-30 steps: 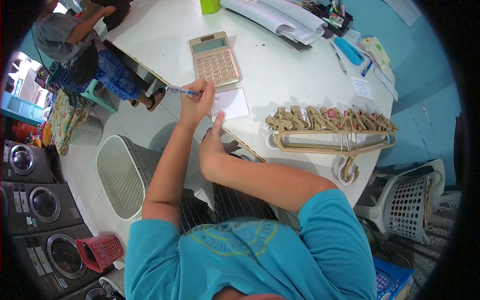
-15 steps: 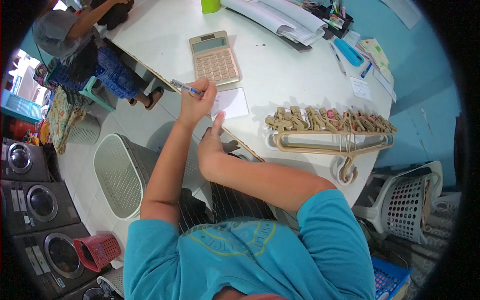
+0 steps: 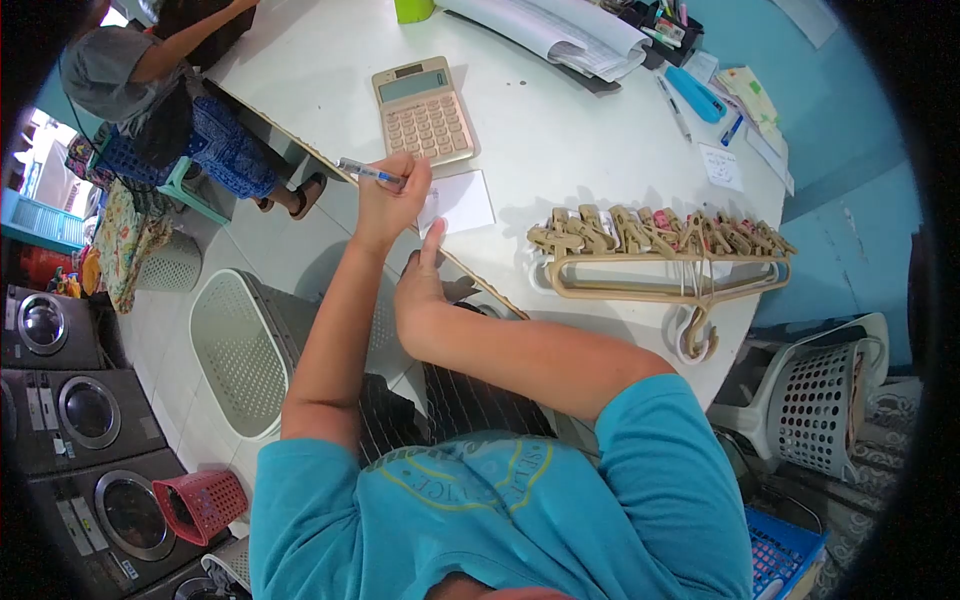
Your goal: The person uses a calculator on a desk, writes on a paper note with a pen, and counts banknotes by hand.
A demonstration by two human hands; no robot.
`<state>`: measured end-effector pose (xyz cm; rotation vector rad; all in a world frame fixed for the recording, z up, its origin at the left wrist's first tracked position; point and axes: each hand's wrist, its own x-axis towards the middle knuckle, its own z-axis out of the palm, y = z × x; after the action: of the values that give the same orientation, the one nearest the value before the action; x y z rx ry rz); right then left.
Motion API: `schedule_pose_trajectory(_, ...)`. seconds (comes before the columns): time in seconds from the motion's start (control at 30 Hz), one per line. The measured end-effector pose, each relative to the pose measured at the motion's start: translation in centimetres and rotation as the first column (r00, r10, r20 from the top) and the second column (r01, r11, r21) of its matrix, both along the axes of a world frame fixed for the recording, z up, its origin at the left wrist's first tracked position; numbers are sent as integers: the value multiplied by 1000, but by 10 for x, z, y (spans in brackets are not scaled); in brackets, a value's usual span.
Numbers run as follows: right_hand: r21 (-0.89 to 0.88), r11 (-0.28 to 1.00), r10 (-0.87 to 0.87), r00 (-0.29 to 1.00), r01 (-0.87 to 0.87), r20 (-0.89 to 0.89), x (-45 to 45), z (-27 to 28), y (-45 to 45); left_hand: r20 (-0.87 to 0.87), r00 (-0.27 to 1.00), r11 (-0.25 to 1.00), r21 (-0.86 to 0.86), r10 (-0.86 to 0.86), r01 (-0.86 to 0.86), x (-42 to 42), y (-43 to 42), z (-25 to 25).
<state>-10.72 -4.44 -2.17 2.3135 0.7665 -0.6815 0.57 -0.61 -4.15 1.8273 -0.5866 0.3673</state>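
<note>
Two hands meet in my view at the near edge of the white surface (image 3: 560, 130). I see the left hand (image 3: 393, 200) closed around a pen (image 3: 368, 172), whose back end slants out to the left; the writing tip is hidden, so I cannot tell whether it touches the card (image 3: 464, 203). That card lies flat at the surface's edge, just right of the left hand, with faint marks on its left part. The right hand (image 3: 421, 285) lays its thumb on the card's near side; I cannot make out how its other fingers are set, as they are mostly hidden by the edge.

Just beyond the card I have the calculator (image 3: 425, 112), its screen on the far side. To the right, hangers (image 3: 665, 280) lie together with a row of clips (image 3: 650, 234) along them. Farther off I can pick out a stack of papers (image 3: 560, 32), a green container (image 3: 412, 10), a handwritten note (image 3: 720, 167) and a blue pen (image 3: 733, 129).

Down on the floor to the left stands a white basket (image 3: 240, 350), and past it I see washers (image 3: 85, 412) and a red basket (image 3: 207, 507). Another person (image 3: 110, 75), in a grey top, is by the surface's far left side.
</note>
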Motion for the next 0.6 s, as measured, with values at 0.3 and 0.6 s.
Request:
schedule_pose_trajectory(0.3,22,1000,10,999,-11,36,0,-3,-1,-123,992,996,-91,6,-17,6,4,-10)
schedule_pose_trajectory(0.6,-11,999,40,999,-39,29,1,2,-2,-159,986,999,4,42,-42,10,-5,-5)
